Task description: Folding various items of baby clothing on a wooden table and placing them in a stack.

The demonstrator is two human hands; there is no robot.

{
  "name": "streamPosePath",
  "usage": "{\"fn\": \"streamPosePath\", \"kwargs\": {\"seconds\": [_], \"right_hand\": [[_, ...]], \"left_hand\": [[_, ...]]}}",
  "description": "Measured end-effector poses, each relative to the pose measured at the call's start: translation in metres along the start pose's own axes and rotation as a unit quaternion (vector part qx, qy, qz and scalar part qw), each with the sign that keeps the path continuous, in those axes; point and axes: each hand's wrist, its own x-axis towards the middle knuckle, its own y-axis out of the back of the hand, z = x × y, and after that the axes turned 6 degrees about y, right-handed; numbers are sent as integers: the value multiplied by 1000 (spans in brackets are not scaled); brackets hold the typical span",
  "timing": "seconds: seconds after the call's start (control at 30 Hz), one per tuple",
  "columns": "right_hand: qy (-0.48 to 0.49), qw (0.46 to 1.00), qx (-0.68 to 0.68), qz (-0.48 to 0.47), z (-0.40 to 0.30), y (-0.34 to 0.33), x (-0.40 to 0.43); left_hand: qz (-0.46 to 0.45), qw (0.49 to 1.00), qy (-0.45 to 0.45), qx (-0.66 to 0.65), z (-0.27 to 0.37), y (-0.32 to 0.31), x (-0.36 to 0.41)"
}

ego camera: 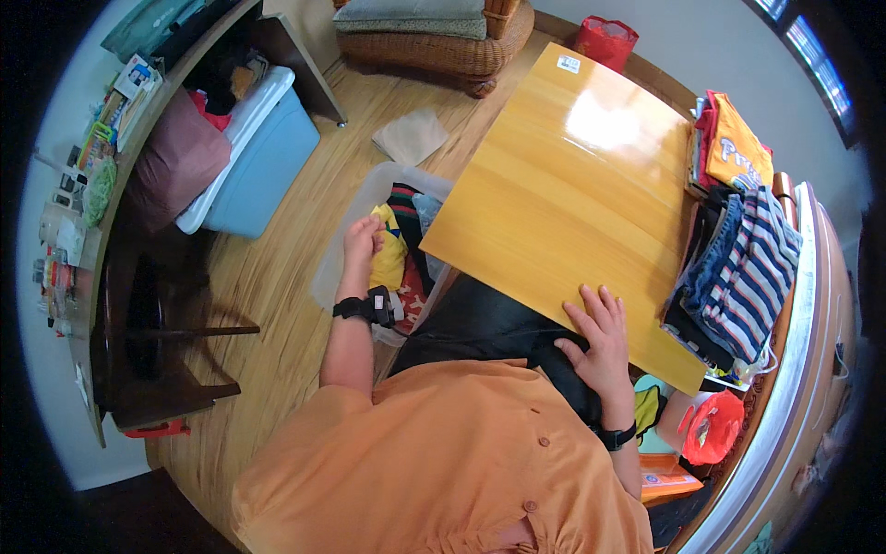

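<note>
My left hand (363, 244) is over a translucent plastic bin (331, 266) on the floor, its fingers curled against a yellow garment (389, 260). Whether they grip the cloth is hidden. Red cloth (413, 289) with white print and a dark garment (407, 208) with red and green stripes also lie in the bin. My right hand (601, 336) rests palm down, fingers spread, on the near edge of a glossy wooden table (526, 187). Folded clothes are stacked along the table's right side, with striped fabric (747, 277) and an orange-yellow printed garment (739, 138) on top.
A blue storage box (266, 176) with a white lid stands under the desk (114, 221) at left. Beyond the bin lies a folded beige cloth (412, 136). A wicker seat (422, 52) is at the back. A red-lined bin (713, 426) sits beside the right forearm.
</note>
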Motion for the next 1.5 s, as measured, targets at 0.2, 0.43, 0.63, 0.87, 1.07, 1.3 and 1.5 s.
{"fn": "streamPosePath", "kwargs": {"seconds": [0.2, 0.43, 0.63, 0.87, 1.07, 1.3, 1.5], "right_hand": [[-26, 996, -52, -66, -16, -6, 40], [-43, 990, -95, -100, -16, -16, 58], [-28, 990, -116, -73, -12, -25, 58], [-29, 991, -117, -65, -11, -28, 62], [-29, 990, -115, -80, -16, -18, 65], [-33, 994, -87, -56, -11, -15, 57], [-9, 995, -76, -64, -1, -14, 44]], "left_hand": [[83, 973, 194, -96, -121, 41, 43], [41, 977, 203, -52, -157, -13, 51], [-25, 963, 263, 59, -170, -44, 67], [-15, 975, 219, -33, -131, -50, 67], [-42, 949, 7, -312, -11, -14, 48], [-286, 915, -230, -167, 172, -124, -90], [-523, 743, -343, 237, 140, -207, -133]]}}
